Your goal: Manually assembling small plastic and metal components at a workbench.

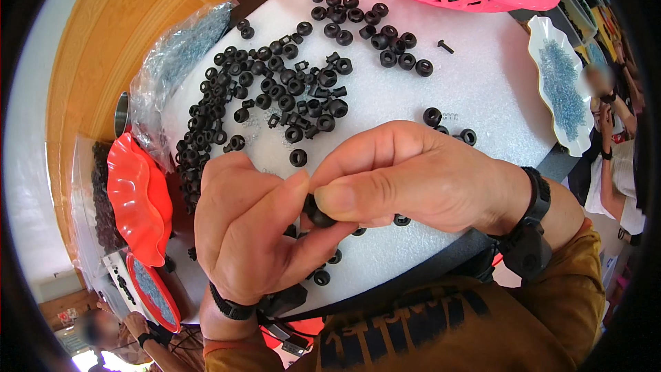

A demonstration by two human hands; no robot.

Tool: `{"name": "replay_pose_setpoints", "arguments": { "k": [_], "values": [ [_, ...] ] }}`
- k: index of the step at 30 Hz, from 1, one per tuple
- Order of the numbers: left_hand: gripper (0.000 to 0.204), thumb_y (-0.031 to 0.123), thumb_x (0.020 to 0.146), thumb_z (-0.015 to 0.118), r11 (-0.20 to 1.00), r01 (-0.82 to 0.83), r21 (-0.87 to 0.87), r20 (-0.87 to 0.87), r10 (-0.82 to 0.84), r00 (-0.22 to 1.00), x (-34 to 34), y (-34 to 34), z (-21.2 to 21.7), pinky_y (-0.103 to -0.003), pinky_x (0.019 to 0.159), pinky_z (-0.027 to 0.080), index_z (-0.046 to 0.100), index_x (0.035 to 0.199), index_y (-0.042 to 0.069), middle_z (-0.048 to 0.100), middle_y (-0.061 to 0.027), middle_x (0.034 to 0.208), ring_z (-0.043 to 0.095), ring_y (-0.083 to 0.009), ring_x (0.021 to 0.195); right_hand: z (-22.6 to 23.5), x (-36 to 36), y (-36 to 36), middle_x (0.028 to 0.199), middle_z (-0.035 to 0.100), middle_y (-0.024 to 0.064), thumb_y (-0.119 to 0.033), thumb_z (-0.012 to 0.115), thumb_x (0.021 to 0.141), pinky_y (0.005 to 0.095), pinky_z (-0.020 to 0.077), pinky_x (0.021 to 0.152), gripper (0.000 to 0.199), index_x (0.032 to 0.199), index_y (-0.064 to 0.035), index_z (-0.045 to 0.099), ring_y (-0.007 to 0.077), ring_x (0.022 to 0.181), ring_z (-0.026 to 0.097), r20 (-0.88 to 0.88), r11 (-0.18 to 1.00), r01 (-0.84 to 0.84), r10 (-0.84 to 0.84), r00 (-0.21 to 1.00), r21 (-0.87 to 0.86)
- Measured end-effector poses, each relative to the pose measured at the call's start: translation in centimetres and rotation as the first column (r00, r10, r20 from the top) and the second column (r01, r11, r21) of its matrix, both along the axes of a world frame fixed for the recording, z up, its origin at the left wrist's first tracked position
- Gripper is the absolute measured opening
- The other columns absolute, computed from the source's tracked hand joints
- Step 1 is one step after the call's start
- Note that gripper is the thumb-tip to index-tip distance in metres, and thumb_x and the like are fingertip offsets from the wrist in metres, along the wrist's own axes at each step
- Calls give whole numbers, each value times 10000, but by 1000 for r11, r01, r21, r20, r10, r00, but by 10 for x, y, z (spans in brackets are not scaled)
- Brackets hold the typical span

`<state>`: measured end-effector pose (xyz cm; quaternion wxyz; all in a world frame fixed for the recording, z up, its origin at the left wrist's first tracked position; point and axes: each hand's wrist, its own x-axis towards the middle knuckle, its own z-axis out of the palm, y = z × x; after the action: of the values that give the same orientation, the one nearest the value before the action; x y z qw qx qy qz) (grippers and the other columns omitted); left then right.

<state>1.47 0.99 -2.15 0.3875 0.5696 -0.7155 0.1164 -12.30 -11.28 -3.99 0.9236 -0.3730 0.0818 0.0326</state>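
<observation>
Close together over the white foam sheet (496, 89), my two hands meet at a small round black cord lock (321, 216). My left hand (241, 217) pinches it from the left with thumb and fingers. From the other side, my right hand (420, 182) presses its thumb and forefinger onto the same piece. Fingertips cover much of it, so its inner parts are hidden. Just beyond my hands lies a spread of loose black cord lock parts (286, 102), some round with a hole, some narrow plungers. A few small springs (449, 116) lie beside round pieces right of centre.
A pink basket (454, 1) with black pieces stands at the far edge. White (536, 34) and red (141, 196) scalloped trays flank the sheet. A plastic bag (182, 48) of bluish springs lies at left. Other people sit at both sides.
</observation>
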Motion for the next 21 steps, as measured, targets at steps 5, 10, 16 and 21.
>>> {"name": "replay_pose_setpoints", "arguments": {
  "k": [5, 10, 16, 21],
  "values": [
    [483, 129, 518, 842, 998, 57, 26, -115, -54, 992, 5, -1, -4, -305, 508, 368, 612, 933, 37, 556, -31, 696, 488, -186, 557, -1, 1, 1, 673, 515, -53, -256, 587, 868, 179, 313, 505, 252, 917, -13, 633, 30, 571, 393, -12, 1000, -9, 9, 1000, 9],
    [488, 133, 526, 843, 999, 39, 30, -132, -34, 991, 3, 1, -2, -307, 517, 377, 603, 941, 38, 557, -33, 684, 498, -189, 565, 1, 0, 1, 679, 521, -56, -270, 589, 870, 178, 318, 511, 268, 949, -18, 633, 23, 584, 402, -1, 999, -40, 40, 999, -15],
    [451, 341, 680, 721, 996, 54, 71, -127, -45, 991, 6, 8, -5, -351, 600, 366, 571, 932, -2, 502, -91, 814, 460, -224, 672, 5, -2, 0, 764, 584, -36, -280, 576, 884, 162, 348, 547, 283, 990, -23, 628, 14, 629, 429, -2, 999, -23, 23, 1000, -45],
    [463, 370, 676, 726, 993, 51, 106, -126, -37, 991, 4, 6, -3, -333, 573, 340, 572, 925, 12, 491, -78, 804, 445, -210, 658, 4, -2, -1, 838, 618, -12, -233, 554, 900, 167, 402, 619, 263, 1006, -2, 620, 13, 724, 498, 87, 1000, -19, 19, 996, -3]
  ]
}}
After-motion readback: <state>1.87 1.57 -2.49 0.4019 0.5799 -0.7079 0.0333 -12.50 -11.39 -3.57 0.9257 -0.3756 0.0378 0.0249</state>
